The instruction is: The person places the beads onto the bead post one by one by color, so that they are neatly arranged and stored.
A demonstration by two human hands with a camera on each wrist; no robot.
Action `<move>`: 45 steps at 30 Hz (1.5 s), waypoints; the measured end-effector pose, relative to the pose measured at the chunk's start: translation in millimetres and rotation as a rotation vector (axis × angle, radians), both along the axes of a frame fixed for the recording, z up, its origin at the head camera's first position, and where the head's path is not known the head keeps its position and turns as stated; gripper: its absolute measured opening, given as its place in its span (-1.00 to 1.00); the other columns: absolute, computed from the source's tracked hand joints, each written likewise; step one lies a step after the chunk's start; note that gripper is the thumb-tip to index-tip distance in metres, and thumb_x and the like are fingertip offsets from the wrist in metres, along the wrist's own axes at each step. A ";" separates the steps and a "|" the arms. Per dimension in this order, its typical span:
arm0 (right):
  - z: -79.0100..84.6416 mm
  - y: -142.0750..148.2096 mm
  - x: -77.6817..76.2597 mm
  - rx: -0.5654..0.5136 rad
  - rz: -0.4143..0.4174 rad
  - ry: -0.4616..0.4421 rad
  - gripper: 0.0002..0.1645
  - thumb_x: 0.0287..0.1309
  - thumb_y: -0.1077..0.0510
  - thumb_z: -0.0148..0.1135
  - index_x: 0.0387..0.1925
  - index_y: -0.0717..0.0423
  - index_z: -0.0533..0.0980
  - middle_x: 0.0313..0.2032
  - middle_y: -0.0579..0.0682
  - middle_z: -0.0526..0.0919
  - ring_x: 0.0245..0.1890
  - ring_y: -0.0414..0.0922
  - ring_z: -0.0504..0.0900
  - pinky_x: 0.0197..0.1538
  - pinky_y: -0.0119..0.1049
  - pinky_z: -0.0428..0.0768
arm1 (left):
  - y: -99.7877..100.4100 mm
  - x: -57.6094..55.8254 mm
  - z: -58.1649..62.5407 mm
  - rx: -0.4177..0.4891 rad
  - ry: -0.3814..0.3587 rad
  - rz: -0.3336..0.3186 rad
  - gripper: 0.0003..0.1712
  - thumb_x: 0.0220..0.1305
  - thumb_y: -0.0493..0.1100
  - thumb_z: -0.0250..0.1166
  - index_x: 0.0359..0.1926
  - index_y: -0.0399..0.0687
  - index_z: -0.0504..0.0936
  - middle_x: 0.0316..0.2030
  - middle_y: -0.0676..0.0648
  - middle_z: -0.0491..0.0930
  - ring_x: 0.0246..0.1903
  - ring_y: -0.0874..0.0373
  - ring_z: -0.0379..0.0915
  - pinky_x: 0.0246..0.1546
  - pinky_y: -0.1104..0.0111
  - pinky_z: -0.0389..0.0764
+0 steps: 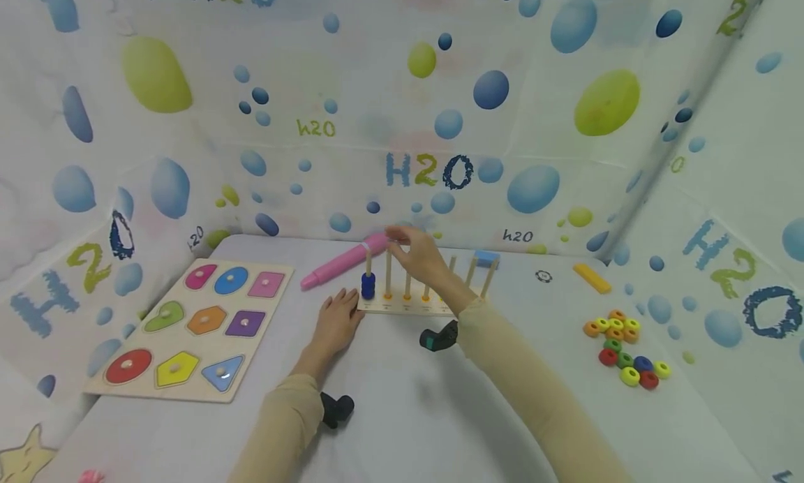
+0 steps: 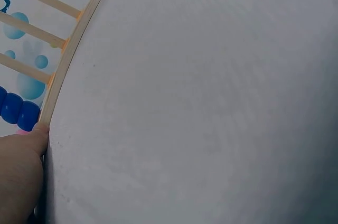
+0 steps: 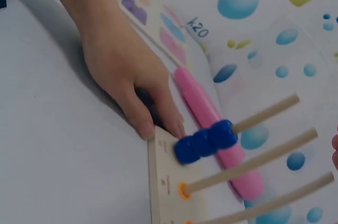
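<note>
A wooden counting frame (image 1: 402,304) with upright pegs stands on the table; blue beads (image 1: 368,286) are stacked on its leftmost peg. My left hand (image 1: 338,321) grips the left end of its base, thumb at the front edge, as the right wrist view also shows with the left hand (image 3: 124,65). Over the pegs, near the tops of the left ones, hovers my right hand (image 1: 417,254) with bent fingers, and no bead shows between them. Only the edge of its fingertips (image 3: 335,150) enters the right wrist view.
A pink pump-like tube (image 1: 342,265) lies behind the frame. At left is a shape puzzle board (image 1: 241,343). Loose coloured beads (image 1: 628,347) lie at right, near a yellow block (image 1: 592,278). A blue block (image 1: 486,258) sits behind the pegs. Patterned cloth (image 1: 377,85) walls the table.
</note>
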State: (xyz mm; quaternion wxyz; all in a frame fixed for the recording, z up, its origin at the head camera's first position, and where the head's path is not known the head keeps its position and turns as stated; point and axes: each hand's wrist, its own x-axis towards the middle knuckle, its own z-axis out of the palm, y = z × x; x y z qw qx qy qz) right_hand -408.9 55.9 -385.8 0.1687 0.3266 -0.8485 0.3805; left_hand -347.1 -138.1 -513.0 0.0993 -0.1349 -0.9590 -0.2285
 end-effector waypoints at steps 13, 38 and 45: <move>2.7 86.8 -0.1 -0.187 -0.184 0.006 -0.72 0.21 0.30 0.18 -0.04 0.32 0.50 -0.09 0.12 0.64 -0.06 -0.04 0.61 0.01 -0.38 0.57 | 0.1 0.3 -4.5 -0.005 -0.006 -0.014 -0.43 0.39 -0.08 0.07 0.28 -0.38 0.31 0.29 -0.26 0.29 0.33 -0.21 0.04 0.33 -0.10 -0.04; -28.7 267.1 60.7 -0.065 -0.477 -0.144 -0.65 0.28 0.11 0.16 0.03 0.20 0.48 -0.04 0.11 0.60 0.00 0.02 0.57 0.01 -0.21 0.58 | 1.8 0.2 -5.0 -0.003 -0.021 -0.008 -0.42 0.40 -0.08 0.05 0.29 -0.36 0.29 0.31 -0.27 0.25 0.34 -0.22 0.01 0.33 -0.11 -0.07; -50.1 312.1 87.6 -0.070 -0.567 -0.181 -0.57 0.28 0.01 0.15 0.05 0.21 0.47 -0.04 0.11 0.61 -0.02 -0.01 0.56 -0.01 -0.39 0.57 | 0.6 -3.4 -2.7 0.001 -0.022 -0.003 -0.42 0.41 -0.07 0.05 0.30 -0.36 0.28 0.31 -0.26 0.24 0.35 -0.22 0.00 0.33 -0.11 -0.08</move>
